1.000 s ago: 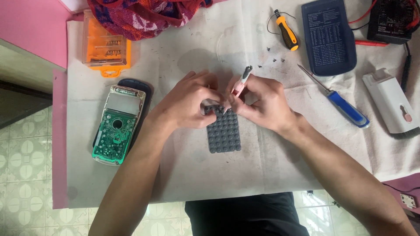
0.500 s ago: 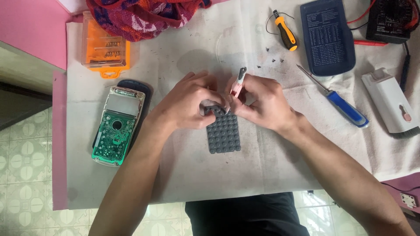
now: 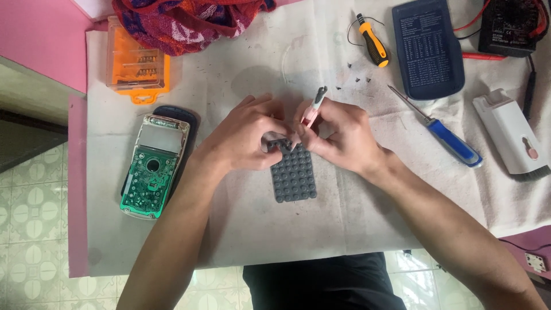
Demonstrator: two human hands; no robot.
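A grey rubber keypad mat lies on the white cloth in the middle of the table. My left hand pinches the mat's far edge and lifts it slightly. My right hand holds a small pink-and-white tool with a dark tip, angled upward, right against the same far edge. Both hands touch each other above the mat. What lies under the fingers is hidden.
An opened calculator body with a green circuit board lies at the left. An orange bit case, a yellow screwdriver, a blue screwdriver, a dark blue back cover, a white brush tool and several loose screws lie around.
The pink tool in my right hand has shifted slightly at the mat's far edge. Both hands stay in the same place.
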